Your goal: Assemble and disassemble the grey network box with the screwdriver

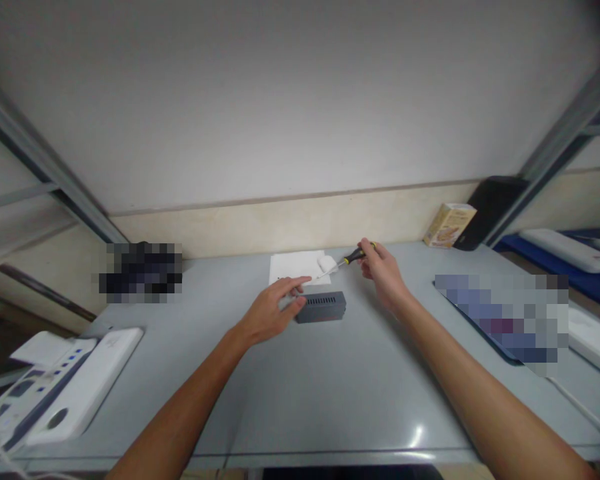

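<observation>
On the grey desk (300, 400), as the head view shows, a dark box (325, 309) lies near the middle, its long axis running from left to right and its row of slots on the top. Behind it are a sheet of paper (287, 265) and a small white piece (326, 264). The right hand (381, 268) is closed around the black and yellow handle of a screwdriver (354, 256). This tool is above the desk, its long axis slanting; the shaft points to the left and somewhat toward the person, with the tip near the left index finger. The left hand (269, 310) is open, its thumb at the box's left end; whether they touch, I cannot tell.
</observation>
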Demonstrator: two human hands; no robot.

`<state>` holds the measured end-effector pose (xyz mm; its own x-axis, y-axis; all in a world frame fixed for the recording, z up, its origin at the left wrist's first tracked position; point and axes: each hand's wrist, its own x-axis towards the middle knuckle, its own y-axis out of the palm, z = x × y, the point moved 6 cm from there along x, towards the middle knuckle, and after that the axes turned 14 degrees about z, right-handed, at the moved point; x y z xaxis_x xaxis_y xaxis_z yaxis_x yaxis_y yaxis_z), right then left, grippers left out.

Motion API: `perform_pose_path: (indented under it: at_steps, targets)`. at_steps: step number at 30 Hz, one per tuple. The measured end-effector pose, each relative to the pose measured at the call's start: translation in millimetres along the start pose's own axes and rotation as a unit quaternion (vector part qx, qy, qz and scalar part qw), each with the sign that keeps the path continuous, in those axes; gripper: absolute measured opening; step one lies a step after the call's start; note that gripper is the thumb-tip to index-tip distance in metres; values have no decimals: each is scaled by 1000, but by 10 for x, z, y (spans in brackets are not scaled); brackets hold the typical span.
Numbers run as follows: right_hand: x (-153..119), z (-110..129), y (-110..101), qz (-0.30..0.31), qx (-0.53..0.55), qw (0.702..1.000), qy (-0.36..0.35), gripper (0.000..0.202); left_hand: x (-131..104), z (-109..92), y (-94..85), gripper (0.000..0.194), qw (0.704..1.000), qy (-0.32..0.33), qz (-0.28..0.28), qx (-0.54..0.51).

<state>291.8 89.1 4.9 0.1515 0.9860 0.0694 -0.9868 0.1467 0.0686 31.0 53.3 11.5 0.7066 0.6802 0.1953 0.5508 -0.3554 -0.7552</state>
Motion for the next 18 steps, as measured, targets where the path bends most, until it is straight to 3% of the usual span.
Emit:
perform_pose_path:
  at_steps: [4, 6, 10, 18]
  targets:
    - [-73, -92, 308, 96, -43, 994, -14, 53, -68, 319, -340, 32, 984, -72, -149, 59]
    - [-115, -143, 448, 143, -59, 988, -27, 51, -95, 468, -443, 27, 972, -107, -174, 117]
    - [-152, -256, 583, 194, -51, 979, -28, 50, -121, 656, -470, 23, 963, -133, -165, 169]
    - [-164, -308, 599, 216, -30, 976, -3, 52, -101, 727, -304, 24, 961, -149, -99, 211]
